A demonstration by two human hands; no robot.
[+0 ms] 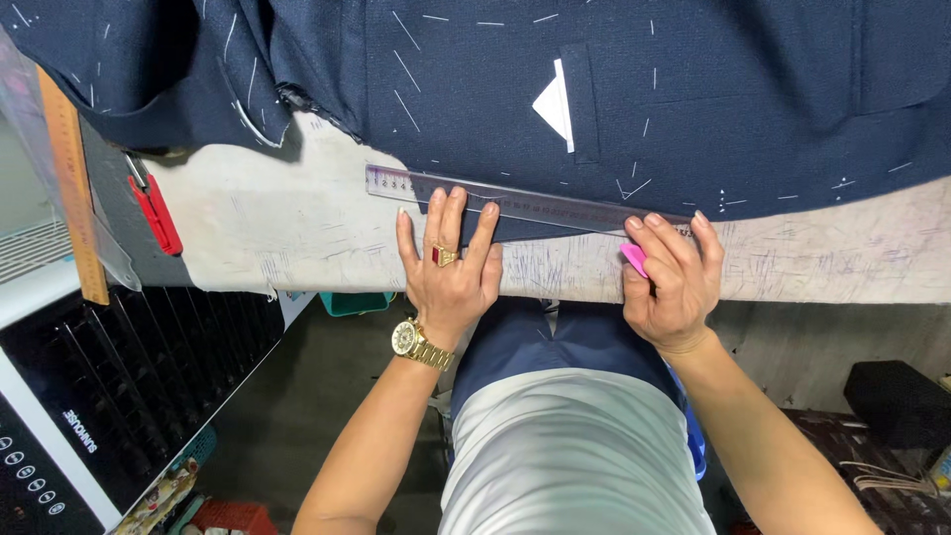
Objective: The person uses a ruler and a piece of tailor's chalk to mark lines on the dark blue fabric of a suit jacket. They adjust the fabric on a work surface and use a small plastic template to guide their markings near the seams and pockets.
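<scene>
A dark navy jacket [594, 89] with white basting stitches lies spread on a worn white work table [297, 228]. A clear plastic ruler [535, 205] rests along the jacket's lower edge. My left hand [448, 267], with a ring and a gold watch, presses flat on the ruler near its left part. My right hand [674, 277] pinches a pink piece of tailor's chalk [634, 258] just below the ruler's right end, with the fingertips touching the ruler.
Red thread snips [154, 213] lie at the table's left. A long wooden ruler [74, 178] leans at the far left edge. A black appliance [109, 396] stands lower left, and a dark box [897, 401] sits lower right.
</scene>
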